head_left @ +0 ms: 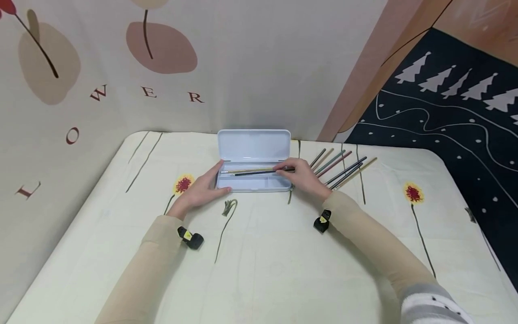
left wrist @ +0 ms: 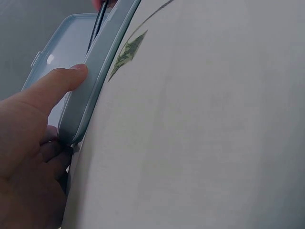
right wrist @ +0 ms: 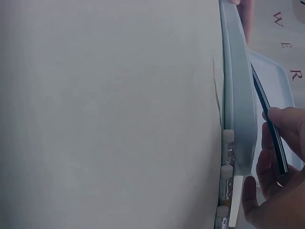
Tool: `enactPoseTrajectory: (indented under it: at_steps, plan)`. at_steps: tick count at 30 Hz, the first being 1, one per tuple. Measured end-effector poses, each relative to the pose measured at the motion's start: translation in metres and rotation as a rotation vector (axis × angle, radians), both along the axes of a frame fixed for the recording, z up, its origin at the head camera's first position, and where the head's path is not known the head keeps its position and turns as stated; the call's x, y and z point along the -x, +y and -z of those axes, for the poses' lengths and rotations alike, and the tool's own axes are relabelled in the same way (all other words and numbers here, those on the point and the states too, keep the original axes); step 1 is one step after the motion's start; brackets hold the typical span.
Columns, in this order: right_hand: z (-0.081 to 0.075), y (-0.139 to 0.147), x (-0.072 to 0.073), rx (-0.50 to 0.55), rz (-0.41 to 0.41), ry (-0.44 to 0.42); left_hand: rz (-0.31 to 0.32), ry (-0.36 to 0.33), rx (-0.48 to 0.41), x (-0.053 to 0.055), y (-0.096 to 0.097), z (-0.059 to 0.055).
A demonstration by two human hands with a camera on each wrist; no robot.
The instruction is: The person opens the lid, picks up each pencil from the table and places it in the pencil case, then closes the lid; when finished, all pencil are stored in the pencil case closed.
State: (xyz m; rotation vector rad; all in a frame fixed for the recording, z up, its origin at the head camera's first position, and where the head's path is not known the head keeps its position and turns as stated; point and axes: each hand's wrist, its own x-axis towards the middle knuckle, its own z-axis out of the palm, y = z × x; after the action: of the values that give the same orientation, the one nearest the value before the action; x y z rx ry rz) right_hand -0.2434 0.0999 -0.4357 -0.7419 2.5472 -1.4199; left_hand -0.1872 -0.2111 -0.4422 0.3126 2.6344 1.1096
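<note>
A light blue pencil case (head_left: 254, 145) stands with its lid raised near the table's far edge. My left hand (head_left: 205, 188) grips its left end, the thumb (left wrist: 71, 78) along the front wall and the other fingers bent round the end. Between thumb and fingers my right hand (head_left: 303, 176) pinches a dark pencil (right wrist: 273, 131), which slants low over the case's right half with its far end inside. Just behind it a gold pencil (head_left: 247, 170) lies lengthwise in the case; its right end is hidden by the hand.
Several pencils (head_left: 344, 173) in different colours lie fanned out to the right of the case, partly behind my right hand. White erasers (right wrist: 226, 172) show on their near ends. The table's cloth (head_left: 259, 252) is printed with flowers, and a patterned wall hanging rises behind.
</note>
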Motion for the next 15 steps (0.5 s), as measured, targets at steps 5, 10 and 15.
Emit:
enactPoseTrajectory:
  at_steps: [5,10,15]
  plan:
    - [0.0,-0.008,0.002,-0.036,-0.045,0.037,-0.002,-0.002,-0.003,0.0,0.0,-0.001]
    - [0.0,-0.014,0.002,-0.074,-0.075,0.105,-0.002,-0.001,-0.003,0.0,-0.001,0.0]
    - [-0.002,-0.019,-0.001,-0.134,-0.132,0.229,0.002,0.001,-0.01,0.0,0.0,-0.001]
